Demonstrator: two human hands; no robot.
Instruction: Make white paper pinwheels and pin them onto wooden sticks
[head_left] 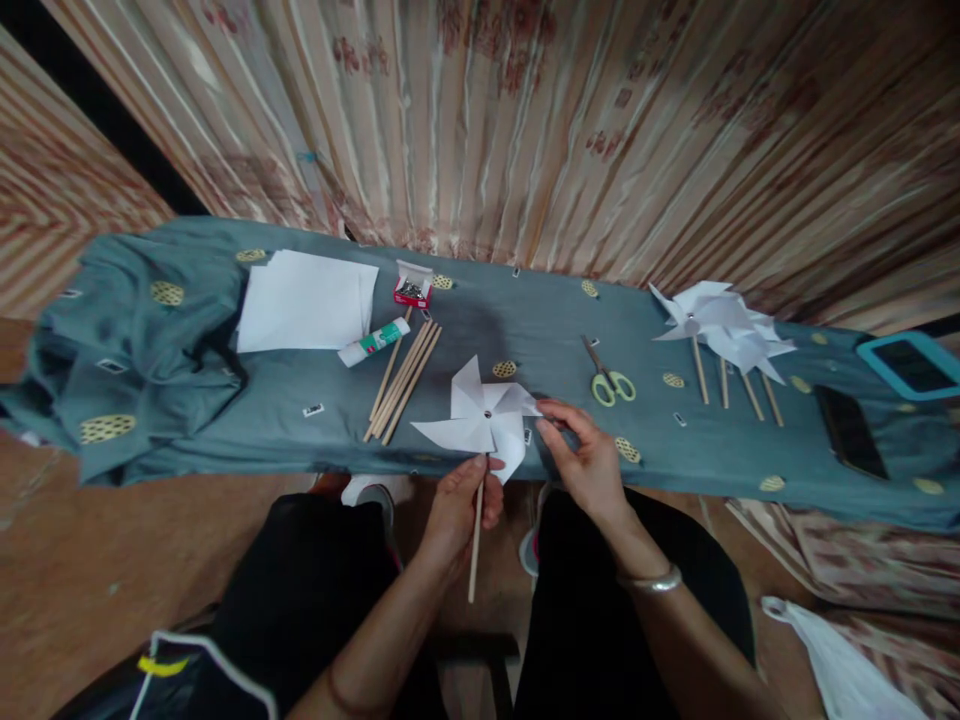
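Note:
A white paper pinwheel (pixel 471 420) on a wooden stick is held at the front edge of the cloth-covered table. My left hand (pixel 459 503) is closed around the stick just below the blades, and the stick's lower end points down past it. My right hand (pixel 589 462) pinches the tip of the pinwheel's right blade between thumb and fingers. A small dark pin head shows at the pinwheel's centre. Just behind the left hand lie several loose wooden sticks (pixel 405 385). Scissors with yellow-green handles (pixel 611 385) rest beyond the right hand.
White paper sheets (pixel 307 305), a glue stick (pixel 373 342) and an open red box of pins (pixel 413 288) lie on the left. Several pinwheels (pixel 727 325) are piled on the right, near a dark phone (pixel 851 430) and a blue-framed device (pixel 911 362). A curtain (pixel 480 130) hangs behind.

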